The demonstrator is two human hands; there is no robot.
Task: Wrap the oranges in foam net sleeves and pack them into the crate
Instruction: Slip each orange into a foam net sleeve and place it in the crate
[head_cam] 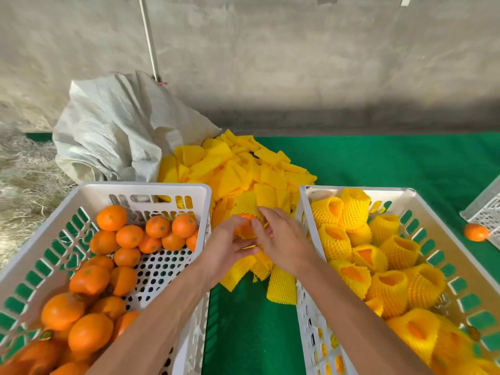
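Note:
Between the two crates my left hand (226, 244) grips an orange (246, 229) that sits partly inside a yellow foam net sleeve (247, 205). My right hand (281, 239) pinches the sleeve's edge beside the fruit. The white crate on the left (162, 189) holds several bare oranges (130, 235). The white crate on the right (359, 191) holds several oranges wrapped in yellow sleeves (389, 288). A heap of loose flat sleeves (238, 163) lies behind my hands on the green table cover (378, 161).
A crumpled white woven sack (113, 131) stands behind the left crate. One loose orange (476, 232) lies at the far right beside another white crate's corner (487, 209). Straw covers the ground at the left. A grey wall rises behind.

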